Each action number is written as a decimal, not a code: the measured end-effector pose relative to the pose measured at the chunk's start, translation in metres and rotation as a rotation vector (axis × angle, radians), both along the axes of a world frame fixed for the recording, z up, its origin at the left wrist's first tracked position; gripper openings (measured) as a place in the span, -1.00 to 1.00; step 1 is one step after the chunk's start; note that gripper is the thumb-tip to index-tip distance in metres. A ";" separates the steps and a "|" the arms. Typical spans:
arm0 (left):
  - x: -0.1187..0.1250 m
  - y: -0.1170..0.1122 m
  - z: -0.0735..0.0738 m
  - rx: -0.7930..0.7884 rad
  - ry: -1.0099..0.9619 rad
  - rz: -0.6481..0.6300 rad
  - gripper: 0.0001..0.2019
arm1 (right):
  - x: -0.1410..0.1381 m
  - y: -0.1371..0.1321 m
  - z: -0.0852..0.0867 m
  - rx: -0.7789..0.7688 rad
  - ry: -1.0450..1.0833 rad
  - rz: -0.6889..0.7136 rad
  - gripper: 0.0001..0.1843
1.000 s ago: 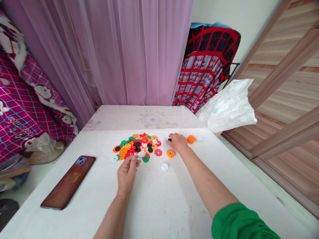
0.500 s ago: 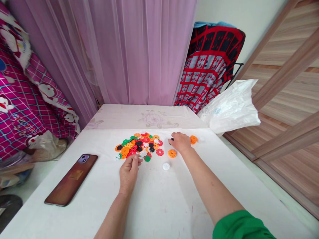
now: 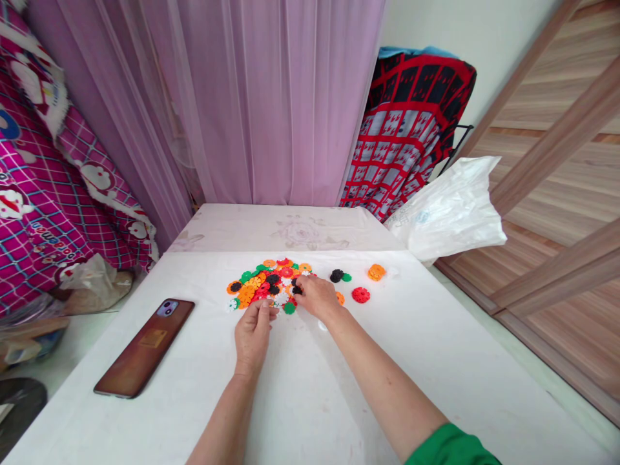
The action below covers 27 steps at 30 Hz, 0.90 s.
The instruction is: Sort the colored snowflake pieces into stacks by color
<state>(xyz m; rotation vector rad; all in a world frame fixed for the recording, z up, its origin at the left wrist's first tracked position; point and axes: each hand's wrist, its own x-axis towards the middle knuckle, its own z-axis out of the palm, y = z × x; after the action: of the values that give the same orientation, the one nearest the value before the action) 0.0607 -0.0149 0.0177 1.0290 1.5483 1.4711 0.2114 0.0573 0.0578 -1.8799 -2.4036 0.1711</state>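
Pile of snowflake discs (image 3: 271,284) sat on white table (image 3: 339,387). Left hand (image 3: 252,330) lay at the pile's near edge, fingers pressed together. Right hand (image 3: 316,297) covered the pile's right edge, fingers curled over a black disc (image 3: 296,290); grip not discernible. Phone (image 3: 145,345) lay left of the pile.

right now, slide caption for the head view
The left hand and right hand at a pile of coloured discs on a white table.
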 end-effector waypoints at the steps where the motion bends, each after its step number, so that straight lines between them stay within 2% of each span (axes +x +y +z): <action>1: 0.000 0.000 0.000 0.001 0.002 0.000 -0.56 | 0.000 0.000 0.000 -0.004 0.006 0.003 -0.76; 10: 0.000 0.000 0.002 0.024 -0.001 0.012 -0.54 | -0.005 0.007 -0.005 -0.078 0.109 -0.070 -0.64; 13: 0.000 0.000 0.000 0.021 -0.001 0.006 -0.54 | 0.001 0.006 -0.004 -0.071 0.171 -0.094 -0.62; 18: 0.000 0.001 -0.001 0.012 -0.020 0.008 -0.55 | 0.044 0.010 0.006 -0.004 0.238 -0.202 -0.63; 21: 0.000 0.001 0.001 0.022 -0.026 0.012 -0.55 | 0.080 0.019 0.015 0.036 0.202 -0.318 -0.63; 23: 0.000 0.000 0.001 0.023 -0.029 0.008 -0.55 | 0.098 0.025 0.021 0.049 0.158 -0.346 -0.62; 27: 0.000 0.000 0.000 0.016 -0.033 -0.001 -0.54 | 0.113 0.036 0.028 -0.009 0.102 -0.349 -0.58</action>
<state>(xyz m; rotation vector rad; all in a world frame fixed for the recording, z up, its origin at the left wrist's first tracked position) 0.0603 -0.0144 0.0177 1.0093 1.5149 1.4952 0.3241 0.0929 0.0857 -2.1958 -1.9754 0.2451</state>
